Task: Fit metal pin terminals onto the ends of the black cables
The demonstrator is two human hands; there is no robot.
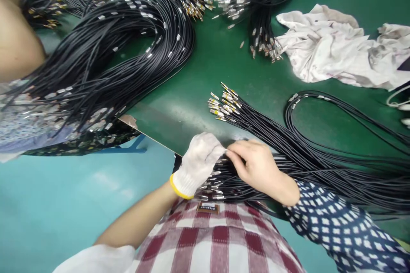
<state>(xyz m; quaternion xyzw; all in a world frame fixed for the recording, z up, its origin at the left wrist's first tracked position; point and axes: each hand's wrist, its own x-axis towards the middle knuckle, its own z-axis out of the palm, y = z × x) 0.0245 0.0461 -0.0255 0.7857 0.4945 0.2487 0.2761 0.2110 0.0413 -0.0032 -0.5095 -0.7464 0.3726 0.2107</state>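
Note:
My left hand (201,162), in a white knit glove with a yellow cuff, is closed in a pinch. Its fingertips meet those of my bare right hand (258,168) near the table's front edge. Between them a small pale tip shows, which looks like the end of a cable; most of it is hidden by the fingers. Right below lies a bundle of black cables (237,185) with metal ends pointing left. Just beyond my hands, a second bundle of black cables (269,128) runs to the right, its metal-and-yellow connector ends (226,104) fanned out.
A big looped bundle of black cables (173,30) with white tags lies at the left, beside a co-worker's arm (19,38). Further cables (269,0) lie at the back. Crumpled white cloth (336,51) rests on the green table (198,72) at the right.

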